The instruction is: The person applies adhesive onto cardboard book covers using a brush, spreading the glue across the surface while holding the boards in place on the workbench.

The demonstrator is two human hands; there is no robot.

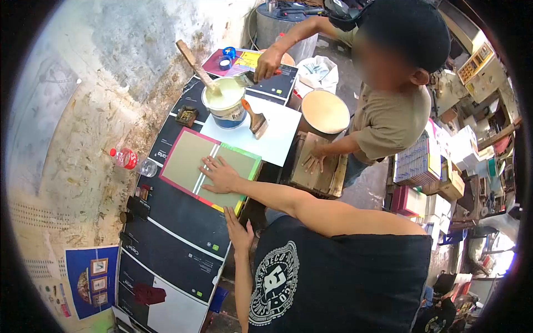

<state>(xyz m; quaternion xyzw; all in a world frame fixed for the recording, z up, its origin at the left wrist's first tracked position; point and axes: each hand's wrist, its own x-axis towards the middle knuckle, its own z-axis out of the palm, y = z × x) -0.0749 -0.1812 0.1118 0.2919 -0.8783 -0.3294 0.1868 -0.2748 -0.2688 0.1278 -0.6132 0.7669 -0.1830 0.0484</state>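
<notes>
A hardback book cover lies on the table, with grey boards, a narrow spine strip and pink, green and yellow edges folded over. My right hand rests flat on its boards with the fingers spread. At the cover's near yellow corner is my left hand, fingers stretched out along the table edge and holding nothing. Beyond the cover a white sheet carries a bucket of pale paste with a wooden stick in it. A flat brush leans beside the bucket.
Across from me, a co-worker's hand holds another brush at the bucket; their other hand lies on a wooden block. A plastic bottle lies by the wall. A dark red cloth sits at the table's other end.
</notes>
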